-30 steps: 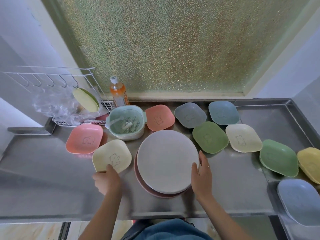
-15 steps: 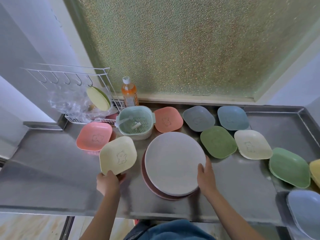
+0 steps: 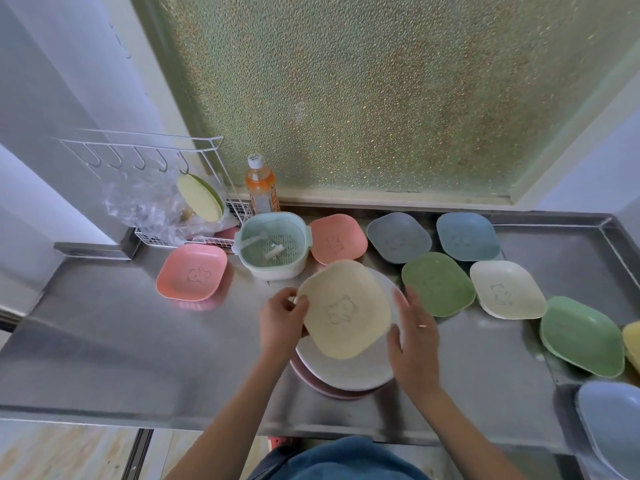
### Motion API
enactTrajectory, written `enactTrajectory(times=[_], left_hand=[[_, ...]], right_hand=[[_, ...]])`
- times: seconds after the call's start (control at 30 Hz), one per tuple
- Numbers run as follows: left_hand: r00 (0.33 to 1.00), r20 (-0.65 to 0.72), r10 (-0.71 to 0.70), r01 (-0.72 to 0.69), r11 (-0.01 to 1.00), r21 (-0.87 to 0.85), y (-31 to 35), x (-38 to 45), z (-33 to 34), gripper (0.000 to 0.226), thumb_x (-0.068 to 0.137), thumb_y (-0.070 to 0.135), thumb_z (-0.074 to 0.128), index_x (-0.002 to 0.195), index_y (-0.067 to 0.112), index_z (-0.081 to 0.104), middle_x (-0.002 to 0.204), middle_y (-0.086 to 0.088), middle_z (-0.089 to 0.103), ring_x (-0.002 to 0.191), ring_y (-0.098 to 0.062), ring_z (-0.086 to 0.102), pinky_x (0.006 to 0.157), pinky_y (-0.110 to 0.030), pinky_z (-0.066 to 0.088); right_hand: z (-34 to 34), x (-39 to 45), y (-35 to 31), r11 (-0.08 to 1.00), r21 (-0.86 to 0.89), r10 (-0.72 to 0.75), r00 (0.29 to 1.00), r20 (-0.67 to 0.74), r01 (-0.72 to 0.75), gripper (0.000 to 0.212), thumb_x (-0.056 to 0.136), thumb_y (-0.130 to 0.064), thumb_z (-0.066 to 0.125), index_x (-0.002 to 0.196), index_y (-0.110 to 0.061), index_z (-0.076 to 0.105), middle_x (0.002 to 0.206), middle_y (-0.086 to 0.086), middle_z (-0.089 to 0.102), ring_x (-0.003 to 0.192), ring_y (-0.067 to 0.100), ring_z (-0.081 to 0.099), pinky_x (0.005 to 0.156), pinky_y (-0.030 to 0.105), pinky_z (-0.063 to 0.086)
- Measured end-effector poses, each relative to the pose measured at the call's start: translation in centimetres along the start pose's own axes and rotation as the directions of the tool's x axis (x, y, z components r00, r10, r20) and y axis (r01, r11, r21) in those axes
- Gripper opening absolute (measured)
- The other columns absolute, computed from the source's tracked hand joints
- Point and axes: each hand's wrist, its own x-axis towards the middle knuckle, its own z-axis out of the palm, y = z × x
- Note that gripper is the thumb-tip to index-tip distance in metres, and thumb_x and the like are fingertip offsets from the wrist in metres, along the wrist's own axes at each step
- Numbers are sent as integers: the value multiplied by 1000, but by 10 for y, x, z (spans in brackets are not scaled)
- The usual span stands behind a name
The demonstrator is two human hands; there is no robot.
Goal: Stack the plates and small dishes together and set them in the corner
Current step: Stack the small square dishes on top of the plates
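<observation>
My left hand [image 3: 282,322] grips the left edge of a pale yellow small dish [image 3: 344,308] with a bear outline, held over the large white plate [image 3: 349,374]. That plate lies on a pink plate [image 3: 322,388] at the steel counter's front. My right hand [image 3: 414,341] hovers open at the white plate's right rim, beside the yellow dish. Several more small dishes lie around: pink [image 3: 192,271], pink [image 3: 337,239], grey [image 3: 398,237], blue [image 3: 467,235], green [image 3: 438,284], cream [image 3: 507,294], green [image 3: 583,336].
A mint colander bowl [image 3: 273,245] stands behind the plates, an orange drink bottle [image 3: 261,187] behind it. A white wire rack [image 3: 149,188] with a green plate and plastic bag fills the back left corner. A yellow dish [image 3: 632,341] and a blue dish [image 3: 611,427] sit at the right edge.
My left hand picked the yellow dish up from the counter at the left and carried it right, over the white plate. My right hand lifted off the plate's rim.
</observation>
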Motion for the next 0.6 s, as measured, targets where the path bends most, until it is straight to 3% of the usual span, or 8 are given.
enactTrajectory(times=[0.07,0.1,0.2,0.3,0.4,0.5,0.6], left_hand=[[997,78,19,-25,997,77,3,8,9,13,87,16,62,93,9,71,59,-2,62,39,-7,56,38,-19,48],[994,108,17,-30,993,117,4,13,11,16,87,20,63,95,11,73,60,-1,63,41,-7,57,40,-16,47],[969,245,-5,-60,964,258,4,27,16,18,89,31,62,96,18,73,59,3,63,36,-3,54,38,-12,44],[956,292,-35,-63,945,321,3,34,19,16,88,33,63,94,18,65,64,2,66,36,-5,58,37,-18,46],[978,206,-18,-49,948,316,0,39,12,19,87,32,64,83,14,61,66,-3,67,43,-15,62,47,-27,53],[995,-8,96,-88,946,311,-9,51,-11,23,89,32,58,77,13,58,72,-7,69,57,-25,65,58,-38,57],[962,-195,189,-70,865,497,-27,71,-46,17,91,21,52,95,6,58,94,-14,65,80,-36,62,64,-37,45]], right_hand=[[0,-5,6,945,-140,-279,951,132,297,65,79,-3,41,138,-31,44,150,-1,38,142,15,26,112,55,20],[0,-7,12,921,-153,-326,923,204,359,60,79,-7,42,132,-34,50,147,-5,42,141,13,27,111,58,19],[-3,-17,29,896,-156,-351,877,329,417,39,81,-16,50,113,-34,62,136,-6,55,135,11,36,112,55,14],[-5,-24,28,877,-182,-349,850,394,445,34,81,-25,44,105,-32,68,120,-10,66,121,11,54,110,48,12],[-5,-23,23,914,-162,-287,877,385,371,32,81,-29,45,100,-32,70,114,-12,68,116,10,58,110,47,11],[-6,-19,21,923,-163,-271,889,369,349,23,78,-35,51,91,-32,70,107,-14,69,112,7,59,112,46,8],[-8,-17,19,925,-159,-266,889,372,344,20,74,-40,56,87,-33,69,105,-15,69,111,7,58,114,43,4]])
